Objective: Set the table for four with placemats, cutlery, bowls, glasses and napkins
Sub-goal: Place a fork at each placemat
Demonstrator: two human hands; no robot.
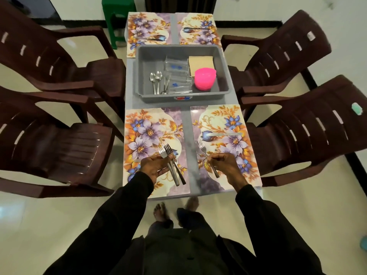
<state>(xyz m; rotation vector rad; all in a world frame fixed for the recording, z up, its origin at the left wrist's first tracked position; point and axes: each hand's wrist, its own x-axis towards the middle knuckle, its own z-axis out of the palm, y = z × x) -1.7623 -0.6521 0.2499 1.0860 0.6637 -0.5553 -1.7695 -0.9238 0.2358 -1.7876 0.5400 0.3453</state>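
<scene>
Head view: fork-laying is judged the step in hand. A bundle of forks (165,152) is gripped in the left hand (154,167). A single fork (202,149) is pinched by the right hand (224,164) over the placemat (216,116) beneath it, with a knife (226,134) just beyond. Next, laying it flat beside the knife is called for.

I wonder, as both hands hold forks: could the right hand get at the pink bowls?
Probably not yet: the way to the pink bowls in the grey tub looks free, but the right hand pinches a fork.
</scene>
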